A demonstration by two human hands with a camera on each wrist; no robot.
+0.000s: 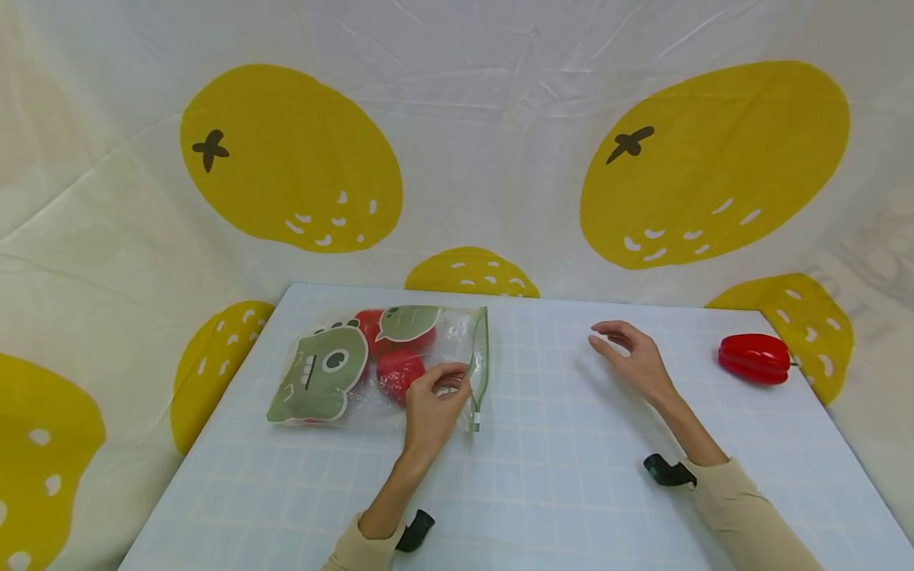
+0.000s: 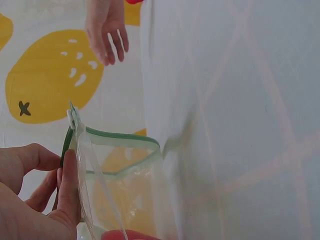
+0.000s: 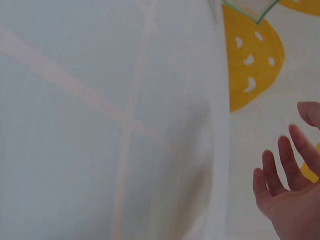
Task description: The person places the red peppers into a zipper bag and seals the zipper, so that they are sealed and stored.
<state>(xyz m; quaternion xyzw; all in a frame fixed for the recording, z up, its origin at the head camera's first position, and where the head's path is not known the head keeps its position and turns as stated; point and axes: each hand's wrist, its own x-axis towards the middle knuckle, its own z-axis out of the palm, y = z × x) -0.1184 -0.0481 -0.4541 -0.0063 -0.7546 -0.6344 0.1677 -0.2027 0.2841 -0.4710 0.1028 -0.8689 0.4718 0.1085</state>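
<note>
A clear zip bag (image 1: 314,388) with a green dinosaur print lies at the left of the table, several red round things (image 1: 400,373) inside it. My left hand (image 1: 433,408) pinches the bag's edge near its green zip rim (image 1: 481,349). In the left wrist view the rim (image 2: 120,135) stands spread apart, with a small pale slider at one end. Over the table to the right of the bag, my right hand (image 1: 635,366) hovers with relaxed fingers and holds nothing. A glossy red bell pepper (image 1: 754,358) lies farther right, apart from that hand.
A pale checked cloth (image 1: 543,476) covers the table. Behind it hangs a white sheet (image 1: 485,159) printed with yellow fruit. Each wrist carries a black camera mount (image 1: 667,471) at the sleeve.
</note>
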